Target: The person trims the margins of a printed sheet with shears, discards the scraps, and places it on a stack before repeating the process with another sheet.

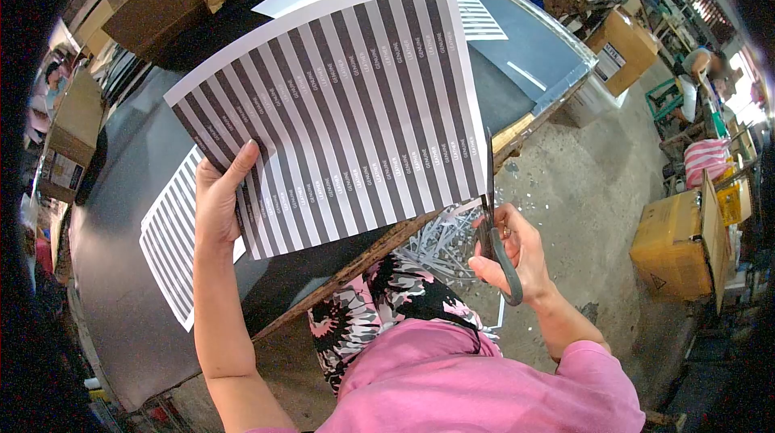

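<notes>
My left hand (219, 200) grips a paper sheet (347, 114) printed with dark and white stripes and rows of small lettering, reading "GENUINE" and "LEATHER". The thumb lies on its front near the lower left corner, with the fingers hidden behind. In my right hand (526, 254) is a pair of dark-handled scissors (489, 233), blades pointing up along the sheet's right edge. More striped sheets (171, 243) lie on the dark table (129, 296) left of my left wrist. Another striped sheet (482, 13) rests on the table behind the held one.
Thin paper strips (440, 247) are heaped on the floor below the table's wooden edge. Cardboard boxes (674, 243) stand on the right, and a long carton (173, 9) sits at the table's back. Farther right, a person (701, 78) bends over.
</notes>
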Demonstrator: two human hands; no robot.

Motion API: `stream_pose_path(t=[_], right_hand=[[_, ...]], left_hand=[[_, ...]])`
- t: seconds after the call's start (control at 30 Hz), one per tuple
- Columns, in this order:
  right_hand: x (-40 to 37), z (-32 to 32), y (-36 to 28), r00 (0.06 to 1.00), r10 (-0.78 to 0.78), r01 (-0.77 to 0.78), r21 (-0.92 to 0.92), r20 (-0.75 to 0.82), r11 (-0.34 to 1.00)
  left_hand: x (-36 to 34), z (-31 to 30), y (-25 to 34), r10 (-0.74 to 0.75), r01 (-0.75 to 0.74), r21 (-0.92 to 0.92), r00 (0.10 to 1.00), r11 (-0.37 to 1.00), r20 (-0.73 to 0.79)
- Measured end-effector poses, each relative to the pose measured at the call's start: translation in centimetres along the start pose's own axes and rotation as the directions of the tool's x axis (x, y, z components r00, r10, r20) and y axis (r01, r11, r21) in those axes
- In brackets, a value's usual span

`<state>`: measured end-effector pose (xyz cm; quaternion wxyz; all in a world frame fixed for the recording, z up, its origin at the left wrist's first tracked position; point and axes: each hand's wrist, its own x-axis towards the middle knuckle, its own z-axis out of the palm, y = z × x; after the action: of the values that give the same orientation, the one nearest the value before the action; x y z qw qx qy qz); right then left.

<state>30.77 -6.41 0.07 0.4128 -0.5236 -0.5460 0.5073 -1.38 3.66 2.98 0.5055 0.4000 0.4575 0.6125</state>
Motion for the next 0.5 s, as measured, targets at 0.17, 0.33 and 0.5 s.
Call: stream_pose_path(t=[0.17, 0.33, 0.5], right_hand=[[-0.03, 0.07, -0.21, 1.000, 0.010, -0.010, 0.016, -0.005, 1.000], [-0.17, 0.18, -0.31, 0.999, 0.020, -0.019, 0.041, -0.028, 0.999], [-0.43, 0.36, -0.09, 0.997, 0.012, -0.008, 0.052, -0.079, 0.999]], left_hand=[[0.03, -0.03, -0.15, 0.010, -0.010, -0.006, 1.000, 1.000, 0.003], [0.12, -0.29, -0.23, 0.010, -0.011, 0.021, 1.000, 1.000, 0.016], [0.04, -0.14, -0.25, 0.003, -0.003, 0.002, 1.000, 1.000, 0.012]])
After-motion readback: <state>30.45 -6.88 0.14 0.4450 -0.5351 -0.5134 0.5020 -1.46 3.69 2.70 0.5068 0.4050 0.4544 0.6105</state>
